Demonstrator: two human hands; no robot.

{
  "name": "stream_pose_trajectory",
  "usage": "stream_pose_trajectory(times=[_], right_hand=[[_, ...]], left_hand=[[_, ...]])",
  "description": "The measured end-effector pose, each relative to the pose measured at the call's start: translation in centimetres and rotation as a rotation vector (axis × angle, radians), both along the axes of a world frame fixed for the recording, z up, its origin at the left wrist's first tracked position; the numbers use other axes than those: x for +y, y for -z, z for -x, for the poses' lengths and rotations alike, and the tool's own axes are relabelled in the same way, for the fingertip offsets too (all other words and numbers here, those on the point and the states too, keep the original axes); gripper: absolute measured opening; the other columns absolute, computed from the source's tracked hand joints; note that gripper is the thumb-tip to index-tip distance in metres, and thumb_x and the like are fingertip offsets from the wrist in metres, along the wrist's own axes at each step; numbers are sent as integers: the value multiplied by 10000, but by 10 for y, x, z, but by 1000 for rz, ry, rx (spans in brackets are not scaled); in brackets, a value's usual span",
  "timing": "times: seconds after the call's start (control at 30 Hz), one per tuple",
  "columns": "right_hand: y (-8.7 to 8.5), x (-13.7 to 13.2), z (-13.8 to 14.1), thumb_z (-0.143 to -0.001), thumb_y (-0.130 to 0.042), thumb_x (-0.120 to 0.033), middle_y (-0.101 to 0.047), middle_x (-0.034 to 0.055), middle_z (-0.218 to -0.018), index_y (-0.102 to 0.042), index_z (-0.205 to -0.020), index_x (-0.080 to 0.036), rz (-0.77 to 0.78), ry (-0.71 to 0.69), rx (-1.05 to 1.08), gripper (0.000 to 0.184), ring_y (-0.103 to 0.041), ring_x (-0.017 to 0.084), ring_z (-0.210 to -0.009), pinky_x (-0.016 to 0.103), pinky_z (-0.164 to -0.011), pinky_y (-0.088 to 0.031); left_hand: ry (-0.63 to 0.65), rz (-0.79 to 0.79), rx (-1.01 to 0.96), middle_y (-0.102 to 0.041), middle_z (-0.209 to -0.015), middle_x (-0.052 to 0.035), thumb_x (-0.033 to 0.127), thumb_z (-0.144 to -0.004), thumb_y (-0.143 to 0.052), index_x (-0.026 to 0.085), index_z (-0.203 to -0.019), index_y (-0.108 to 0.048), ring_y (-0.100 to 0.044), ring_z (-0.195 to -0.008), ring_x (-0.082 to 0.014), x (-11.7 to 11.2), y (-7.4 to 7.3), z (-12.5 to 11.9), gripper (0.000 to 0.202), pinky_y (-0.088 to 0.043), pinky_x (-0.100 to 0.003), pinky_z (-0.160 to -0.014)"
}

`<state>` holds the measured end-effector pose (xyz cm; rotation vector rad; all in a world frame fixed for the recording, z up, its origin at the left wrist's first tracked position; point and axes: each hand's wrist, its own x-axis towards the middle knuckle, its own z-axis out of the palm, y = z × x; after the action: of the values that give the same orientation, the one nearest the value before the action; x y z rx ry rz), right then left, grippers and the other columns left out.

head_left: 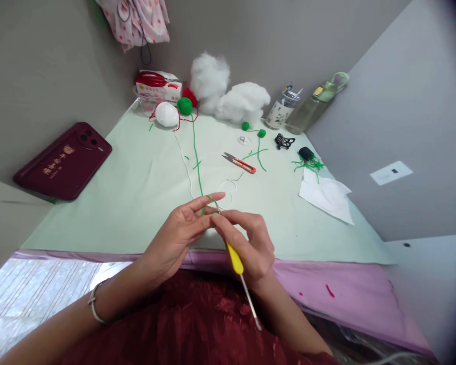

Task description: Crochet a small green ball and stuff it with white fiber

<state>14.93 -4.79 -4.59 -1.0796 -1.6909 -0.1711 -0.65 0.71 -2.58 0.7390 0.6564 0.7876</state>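
Observation:
Near the table's front edge, my right hand (pixel 251 246) is closed around a crochet hook (pixel 234 258) with a yellow grip; its bare metal end points down toward me. My left hand (pixel 184 228) is pinched on green yarn (pixel 198 175), which passes over its raised index finger. The two hands meet at the fingertips, where the other end of the hook and the stitches are mostly hidden. From a green yarn ball (pixel 184 106) at the back, the strand runs to my left hand. White yarn (pixel 185 163) trails from a white ball (pixel 167 114) toward the same fingers.
Orange-handled thread snips (pixel 239 162) lie beyond my hands. White stuffing (pixel 243 101), a pen cup (pixel 281 111) and a green bottle (pixel 311 104) line the back. A black hair clip (pixel 285 141) and white paper (pixel 325 195) are right; a dark red phone (pixel 64 162) leans left.

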Motion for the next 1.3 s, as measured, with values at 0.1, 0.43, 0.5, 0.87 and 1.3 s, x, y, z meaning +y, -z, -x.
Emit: stream_pose_trajectory(times=[0.1,0.43,0.5,0.87,1.3], right_hand=[[-2,1,-3,-982,-641,-99,-779,76,-1054,-762,-1207,-271,38,-18,121,308,-736,209,-934,359,-752,-624],[-8,9,-2,-1007,-655,-314,-770,45,-897,-792,-979,-226,361,-215,687,165,-678,153,-727,313,-663,-572],[-5,10,-5,-1015,-643,-328,-759,40,-877,-784,-980,-218,398,-232,779,182,-670,142,-700,305,-655,-569],[-11,7,-8,-1061,-560,-342,-775,48,-877,-717,-964,-195,407,-272,810,236,-714,147,-690,311,-653,-622],[2,-3,0,-969,-643,-99,-783,91,-1104,-725,-1264,-282,21,4,-60,356,-751,240,-1014,375,-802,-648]], left_hand=[[87,111,-46,-416,-574,106,267,-852,-837,185,-1174,-821,-233,-484,-35,5,-1,3,333,-520,-217,-756],[-36,-184,86,-700,-891,-13,285,-848,-841,243,-1196,-803,-546,-701,-109,-3,1,2,353,-490,-247,-708],[-47,-215,105,-706,-938,-17,297,-876,-818,252,-1206,-799,-583,-729,-115,-4,2,3,334,-501,-273,-779],[-103,-249,158,-635,-915,2,293,-847,-836,266,-1150,-820,-576,-684,-98,-5,0,5,305,-509,-256,-715],[-95,-150,149,-521,-659,79,266,-841,-852,262,-1301,-751,-376,-508,-48,-7,0,1,471,-368,-174,-507]])
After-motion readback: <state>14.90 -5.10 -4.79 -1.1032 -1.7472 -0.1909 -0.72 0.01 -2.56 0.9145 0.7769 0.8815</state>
